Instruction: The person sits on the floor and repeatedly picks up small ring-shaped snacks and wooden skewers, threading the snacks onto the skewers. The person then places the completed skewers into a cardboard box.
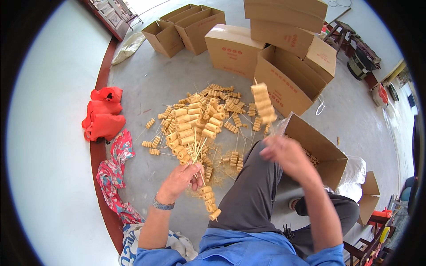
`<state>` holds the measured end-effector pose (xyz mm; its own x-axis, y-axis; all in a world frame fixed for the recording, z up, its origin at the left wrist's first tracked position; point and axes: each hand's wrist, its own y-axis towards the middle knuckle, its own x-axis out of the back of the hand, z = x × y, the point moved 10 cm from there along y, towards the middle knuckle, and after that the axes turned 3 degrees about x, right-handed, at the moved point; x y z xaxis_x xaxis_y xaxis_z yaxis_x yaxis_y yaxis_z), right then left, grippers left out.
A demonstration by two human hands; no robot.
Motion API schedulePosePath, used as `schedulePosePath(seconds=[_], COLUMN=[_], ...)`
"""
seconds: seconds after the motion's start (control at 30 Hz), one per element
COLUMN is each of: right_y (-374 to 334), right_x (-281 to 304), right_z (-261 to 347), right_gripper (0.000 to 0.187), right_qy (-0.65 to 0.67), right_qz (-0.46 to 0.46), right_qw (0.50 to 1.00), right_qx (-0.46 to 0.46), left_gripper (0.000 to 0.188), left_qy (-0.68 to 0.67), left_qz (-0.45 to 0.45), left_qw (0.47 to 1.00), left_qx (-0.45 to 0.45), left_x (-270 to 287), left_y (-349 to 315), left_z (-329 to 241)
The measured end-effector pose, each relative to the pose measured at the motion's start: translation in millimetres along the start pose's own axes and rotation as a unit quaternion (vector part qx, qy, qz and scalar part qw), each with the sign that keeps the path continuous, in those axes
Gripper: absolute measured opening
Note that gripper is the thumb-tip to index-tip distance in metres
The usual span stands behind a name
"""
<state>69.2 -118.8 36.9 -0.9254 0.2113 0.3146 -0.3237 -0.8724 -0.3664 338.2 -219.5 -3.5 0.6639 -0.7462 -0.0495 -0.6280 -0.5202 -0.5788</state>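
Observation:
My left hand (179,181), with a metal watch at the wrist, is closed around the sticks of a fanned bunch of skewers (188,128). Each skewer carries tan, hollow rolled pieces. One more skewer (209,201) points down toward my lap beside that hand, its stick end at my fingers. My right hand (290,157), smeared by motion, is raised above my knee and grips a single skewer of rolls (263,104) that stands up and leans slightly left. On the floor beyond the bunch lies a heap of similar skewers (222,94), with crumbs (217,177) around it.
An open cardboard box (326,162) by my right leg holds more rolls. Several cardboard boxes (235,48) stand at the back. Red bags (104,115) and a floral cloth (111,173) lie along the left wall. Clear plastic (355,175) sits at the right.

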Motion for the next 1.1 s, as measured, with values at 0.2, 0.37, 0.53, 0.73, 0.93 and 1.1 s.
schedulePosePath(seconds=[0.2,0.37,0.53,0.73,0.93,1.1], right_y=[-29,-40,-46,-31,-15,-43], right_x=[-102,-110,-121,-96,-20,-12], right_z=[-3,43,36,12,8,23], right_gripper=[0.043,0.047,0.045,0.038,0.022,0.031], right_qy=[0.283,0.351,0.417,0.465,0.533,0.592], right_qz=[0.102,0.205,0.231,0.043,-0.08,0.091], right_qw=[0.953,0.909,0.879,0.884,0.841,0.796], right_qx=[0.044,0.095,0.001,0.003,0.048,0.088], left_gripper=[0.035,0.032,0.027,0.02,0.018,0.013], left_qy=[-0.04,0.016,-0.01,0.065,0.132,0.027], left_qz=[0.106,0.153,0.199,0.186,0.2,0.086], left_qw=[0.993,0.987,0.978,0.98,0.97,0.996], left_qx=[-0.029,-0.046,-0.053,0.014,0.045,0.022], left_x=[-62,-95,-116,-109,-89,-7], left_y=[-5,-20,-22,-17,-23,20], left_z=[-26,-33,-25,-8,14,44])
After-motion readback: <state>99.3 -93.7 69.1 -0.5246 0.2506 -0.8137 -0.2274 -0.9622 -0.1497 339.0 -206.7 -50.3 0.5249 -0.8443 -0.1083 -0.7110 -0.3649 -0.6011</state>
